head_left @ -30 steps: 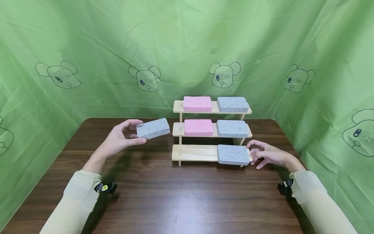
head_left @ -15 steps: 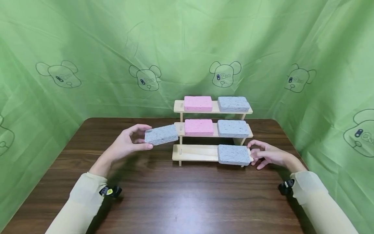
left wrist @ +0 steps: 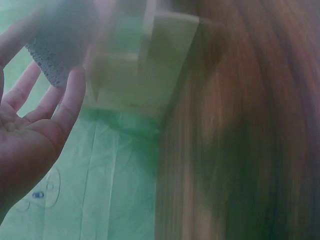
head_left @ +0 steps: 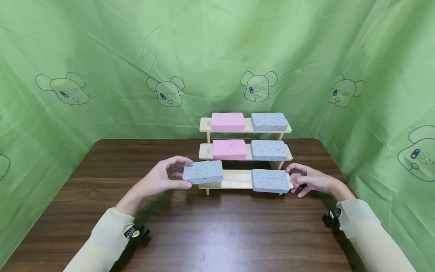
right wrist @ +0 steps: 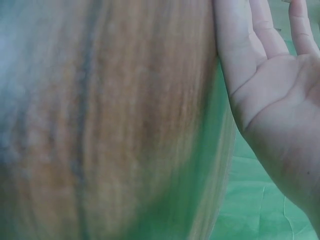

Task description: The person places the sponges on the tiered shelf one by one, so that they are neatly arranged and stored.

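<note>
The grey sponge hangs at the left end of the wooden rack's bottom shelf, pinched between thumb and fingers of the left hand, while the right hand rests loosely open beside another grey sponge.

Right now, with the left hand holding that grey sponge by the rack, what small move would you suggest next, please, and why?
Probably ease the held grey sponge rightward and set it flat on the bottom shelf. The left hand grips it at that shelf's left end, whose left half is bare, while the right hand rests beside the grey sponge on the right.
</note>
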`<state>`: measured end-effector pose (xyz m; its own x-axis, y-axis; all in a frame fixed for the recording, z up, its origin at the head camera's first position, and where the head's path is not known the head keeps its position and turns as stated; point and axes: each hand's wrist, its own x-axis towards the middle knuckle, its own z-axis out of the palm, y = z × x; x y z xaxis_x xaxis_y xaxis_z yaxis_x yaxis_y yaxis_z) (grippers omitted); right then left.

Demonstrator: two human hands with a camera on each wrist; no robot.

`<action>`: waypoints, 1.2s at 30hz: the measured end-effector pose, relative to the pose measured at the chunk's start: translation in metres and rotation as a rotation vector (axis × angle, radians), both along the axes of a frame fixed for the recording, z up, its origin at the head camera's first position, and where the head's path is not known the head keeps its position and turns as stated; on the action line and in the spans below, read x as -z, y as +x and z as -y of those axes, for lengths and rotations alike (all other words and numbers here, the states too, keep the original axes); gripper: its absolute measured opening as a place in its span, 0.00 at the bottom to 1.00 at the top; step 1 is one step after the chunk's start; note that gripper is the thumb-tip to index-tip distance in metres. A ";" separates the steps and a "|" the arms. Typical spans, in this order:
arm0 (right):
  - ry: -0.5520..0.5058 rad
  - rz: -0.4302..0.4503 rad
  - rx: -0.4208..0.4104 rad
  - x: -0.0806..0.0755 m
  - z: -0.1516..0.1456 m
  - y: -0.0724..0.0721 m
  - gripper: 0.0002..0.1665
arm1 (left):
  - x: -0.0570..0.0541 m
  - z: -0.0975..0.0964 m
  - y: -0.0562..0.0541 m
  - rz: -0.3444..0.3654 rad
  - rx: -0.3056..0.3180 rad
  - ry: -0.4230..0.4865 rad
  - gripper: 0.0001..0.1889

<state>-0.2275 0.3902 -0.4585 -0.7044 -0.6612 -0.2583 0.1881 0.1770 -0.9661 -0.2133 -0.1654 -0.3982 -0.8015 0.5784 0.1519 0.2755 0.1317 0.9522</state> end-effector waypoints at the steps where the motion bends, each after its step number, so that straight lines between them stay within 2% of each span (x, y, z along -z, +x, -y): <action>1: 0.001 0.001 0.002 -0.001 0.000 0.000 0.19 | 0.001 -0.004 0.000 0.001 0.007 0.006 0.33; 7: 0.004 0.005 0.008 0.002 -0.001 0.000 0.18 | 0.011 -0.026 0.001 -0.004 0.034 0.021 0.32; 11: -0.001 0.012 0.013 0.005 -0.002 -0.001 0.18 | 0.018 -0.039 0.001 -0.039 0.041 0.029 0.32; 17: 0.001 0.007 -0.001 0.007 0.001 0.001 0.18 | 0.022 -0.050 0.001 -0.058 0.060 0.026 0.31; 21: 0.033 0.006 0.021 0.003 0.001 0.002 0.18 | 0.024 -0.058 -0.001 -0.066 0.064 0.041 0.30; 28: 0.047 -0.007 0.013 -0.002 0.002 0.004 0.17 | 0.030 -0.069 -0.003 -0.015 0.050 0.046 0.31; 36: 0.037 -0.007 0.012 0.001 0.001 0.002 0.17 | 0.035 -0.078 -0.004 -0.107 0.024 0.014 0.30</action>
<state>-0.2259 0.3891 -0.4596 -0.7140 -0.6426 -0.2780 0.1840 0.2108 -0.9600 -0.2170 -0.0877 -0.4337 -0.7661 0.5948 0.2436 0.3783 0.1108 0.9190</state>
